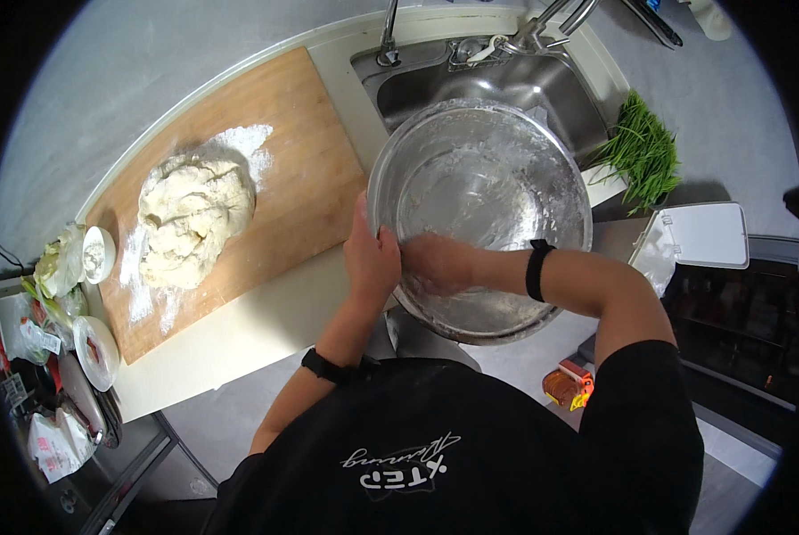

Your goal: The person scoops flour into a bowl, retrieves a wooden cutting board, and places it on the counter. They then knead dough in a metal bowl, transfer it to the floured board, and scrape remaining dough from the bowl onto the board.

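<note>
A large metal basin, coated inside with flour and bits of dough, is tilted over the front of the sink. My left hand grips its left rim, thumb towards the inside. Inside the basin, near the lower left wall, is my right hand; it is blurred, its fingers are partly hidden, and whether it holds anything does not show. To the left, a big lump of dough lies on a floured wooden board. A small white bowl of flour stands beside the board's left edge.
Behind the basin is a stainless steel sink with a faucet. Green leafy stalks lie right of it, above an open white-lidded bin. Bagged vegetables and a plastic container crowd the counter's left end.
</note>
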The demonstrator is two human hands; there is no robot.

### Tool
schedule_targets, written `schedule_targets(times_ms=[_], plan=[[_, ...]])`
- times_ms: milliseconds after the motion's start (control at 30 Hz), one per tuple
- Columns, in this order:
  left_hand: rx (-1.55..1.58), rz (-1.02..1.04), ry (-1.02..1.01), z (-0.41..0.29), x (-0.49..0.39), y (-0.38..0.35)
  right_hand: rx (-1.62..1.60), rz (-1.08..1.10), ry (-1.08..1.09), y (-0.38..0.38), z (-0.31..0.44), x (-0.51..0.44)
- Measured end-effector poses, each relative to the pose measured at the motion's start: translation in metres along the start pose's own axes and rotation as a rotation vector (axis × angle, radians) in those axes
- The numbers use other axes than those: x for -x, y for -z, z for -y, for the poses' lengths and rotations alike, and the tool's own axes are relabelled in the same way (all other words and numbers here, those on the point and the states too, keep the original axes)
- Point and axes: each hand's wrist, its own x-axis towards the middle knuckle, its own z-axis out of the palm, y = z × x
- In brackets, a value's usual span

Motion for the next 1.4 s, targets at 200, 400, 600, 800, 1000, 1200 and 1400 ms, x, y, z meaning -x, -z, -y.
schedule_targets(times_ms=[200,400,600,800,1000,1200,1400], plan=[[-0.013,0.012,0.004,0.001,-0.003,0.001,0.075,0.104,0.044,-0.013,-0.028,0.03],[0.005,0.009,0.003,0.003,-0.004,0.0,0.354,-0.241,-0.409,0.042,-0.116,0.016],[0.08,-0.067,-0.03,0.007,-0.002,-0.004,0.497,-0.185,-0.674,0.03,-0.154,0.109],[0.16,-0.044,-0.019,0.009,-0.002,-0.008,0.143,0.48,-0.762,-0.01,-0.088,0.142],[0.059,0.024,-0.038,0.013,-0.005,-0.004,0.294,-0.511,-0.373,0.032,-0.132,0.061],[0.308,-0.03,-0.002,0.018,-0.005,-0.013,0.54,0.053,-0.79,0.016,-0.134,0.12],[0.431,-0.053,0.009,0.017,-0.006,-0.015,-0.109,0.183,-1.089,-0.022,-0.014,0.13]])
